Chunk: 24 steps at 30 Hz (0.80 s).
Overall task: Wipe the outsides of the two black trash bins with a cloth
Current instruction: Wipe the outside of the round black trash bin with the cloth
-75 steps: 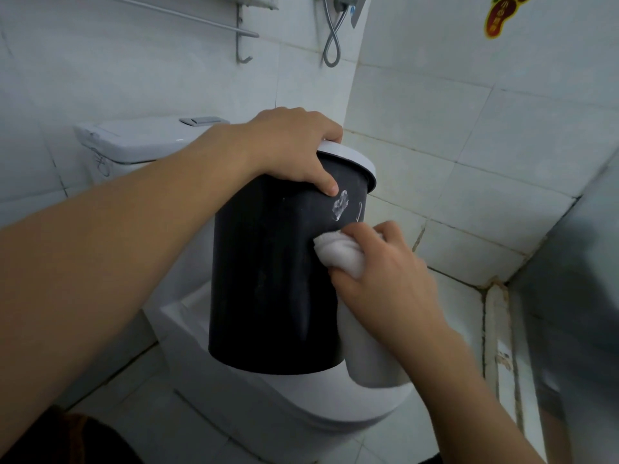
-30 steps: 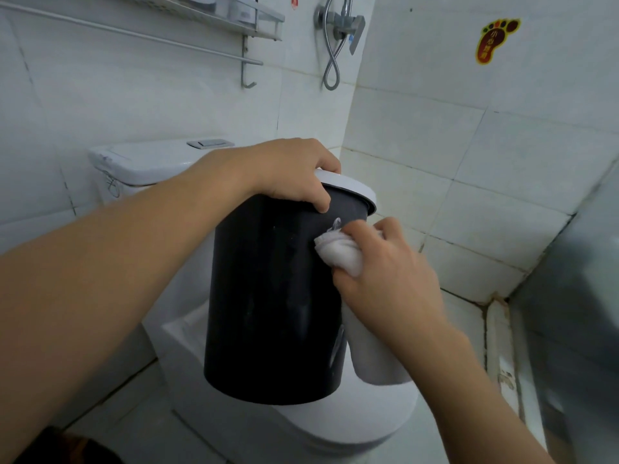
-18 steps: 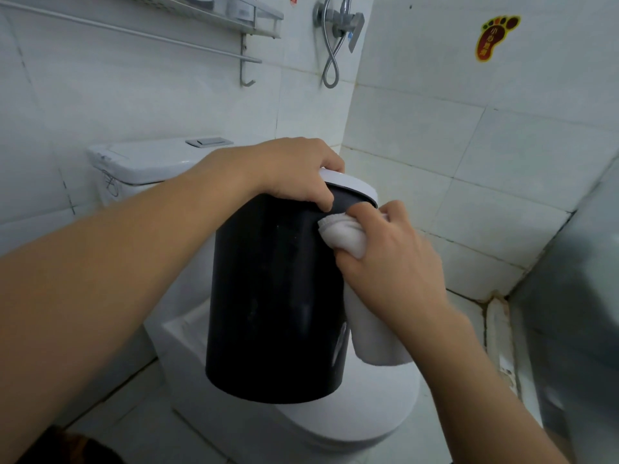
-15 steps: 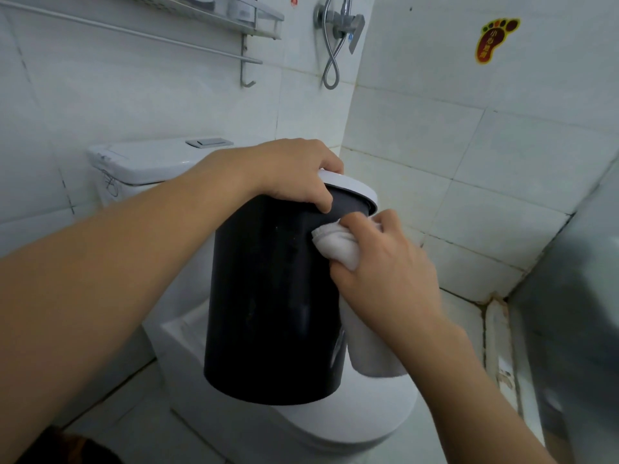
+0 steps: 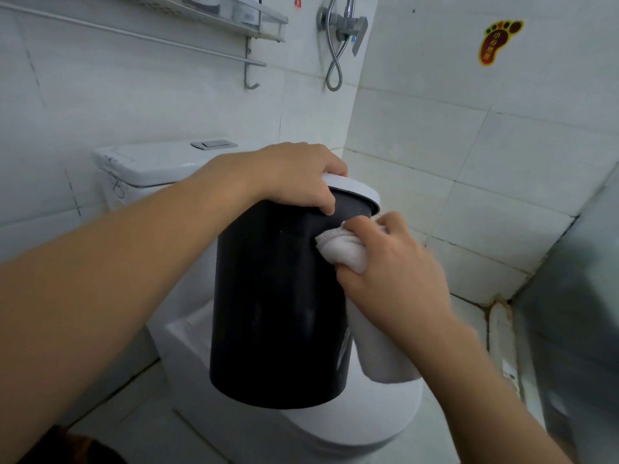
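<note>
- The black bin (image 5: 278,296) is held at its white rim (image 5: 355,189) by the left hand (image 5: 291,175), fingers clamped over it.
- A white cloth (image 5: 341,251) is pinched in the right hand (image 5: 392,272) and pressed against the bin's side.

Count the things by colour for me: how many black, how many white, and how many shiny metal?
Black: 1, the bin
White: 3, the cloth, the toilet, the bin's lid
Metal: 3, the shower tap, the rail, the shelf
Total: 7
</note>
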Available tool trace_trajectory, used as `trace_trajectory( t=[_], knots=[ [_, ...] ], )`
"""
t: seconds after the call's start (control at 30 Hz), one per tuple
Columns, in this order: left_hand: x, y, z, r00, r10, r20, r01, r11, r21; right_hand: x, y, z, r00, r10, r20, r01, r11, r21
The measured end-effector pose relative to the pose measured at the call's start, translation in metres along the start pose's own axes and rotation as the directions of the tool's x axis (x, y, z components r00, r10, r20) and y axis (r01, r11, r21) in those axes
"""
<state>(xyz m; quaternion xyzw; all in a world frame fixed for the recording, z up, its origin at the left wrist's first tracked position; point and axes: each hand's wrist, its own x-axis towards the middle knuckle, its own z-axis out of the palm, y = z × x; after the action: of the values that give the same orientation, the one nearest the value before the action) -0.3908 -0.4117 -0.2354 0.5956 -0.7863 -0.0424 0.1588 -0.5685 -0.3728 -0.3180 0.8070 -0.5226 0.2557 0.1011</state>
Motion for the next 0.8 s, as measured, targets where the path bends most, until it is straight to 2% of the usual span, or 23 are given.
trace_trajectory(
  t=[0.1,0.17,0.4,0.67,0.8],
  knots=[
    [0.0,-0.002,0.0,1.0,-0.006,-0.003,0.006,1.0,0.001,0.005,0.015,-0.001,0.996,0.091,0.018,-0.091,0.996,-0.002],
    [0.002,-0.001,0.001,1.0,-0.001,-0.002,0.001,1.0,0.013,0.004,0.015,-0.001,0.995,0.099,0.008,-0.099,0.995,0.005],
    [0.001,-0.001,-0.001,1.0,-0.002,0.011,0.002,1.0,-0.006,-0.015,-0.013,0.006,0.995,-0.094,-0.024,0.094,0.996,-0.004],
    [-0.002,0.001,-0.001,1.0,-0.002,0.009,0.002,1.0,-0.006,0.01,0.012,-0.001,0.995,0.098,0.003,-0.098,0.993,0.072],
    [-0.001,0.0,-0.001,1.0,-0.007,0.016,0.007,1.0,-0.008,-0.003,-0.002,0.002,0.999,-0.034,-0.016,0.035,0.999,0.036]
  ],
)
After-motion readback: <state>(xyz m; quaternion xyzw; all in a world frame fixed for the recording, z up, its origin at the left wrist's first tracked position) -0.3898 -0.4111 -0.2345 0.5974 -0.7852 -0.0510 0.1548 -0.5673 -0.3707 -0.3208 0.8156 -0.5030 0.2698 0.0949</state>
